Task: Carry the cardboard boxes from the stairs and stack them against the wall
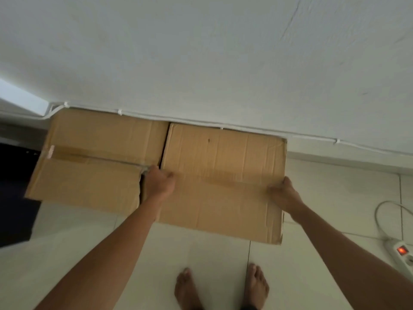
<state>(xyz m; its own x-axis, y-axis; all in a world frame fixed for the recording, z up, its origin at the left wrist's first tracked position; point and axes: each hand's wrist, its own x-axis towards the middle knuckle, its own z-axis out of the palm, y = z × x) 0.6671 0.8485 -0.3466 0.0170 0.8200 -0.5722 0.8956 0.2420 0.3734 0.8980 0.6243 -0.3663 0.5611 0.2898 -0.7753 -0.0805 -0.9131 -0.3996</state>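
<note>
Since the taped cardboard box [89,157] already sits against the white wall [201,63], I'd call this roughly midway. Left hand [159,182] and right hand [285,194] clutch the second cardboard box [223,171] by its side edges, also at the wall. Can't tell if more are left to fetch.

I can read no text, brand or number anywhere in my feed: the left cardboard box [89,139] and the right cardboard box [223,157] show only plain brown faces. A pale scrap [51,151] at the left box's edge is too blurred for me to tell whether it carries print. The power strip [403,256] shows a lit red switch, with no marking I can make out.
</note>
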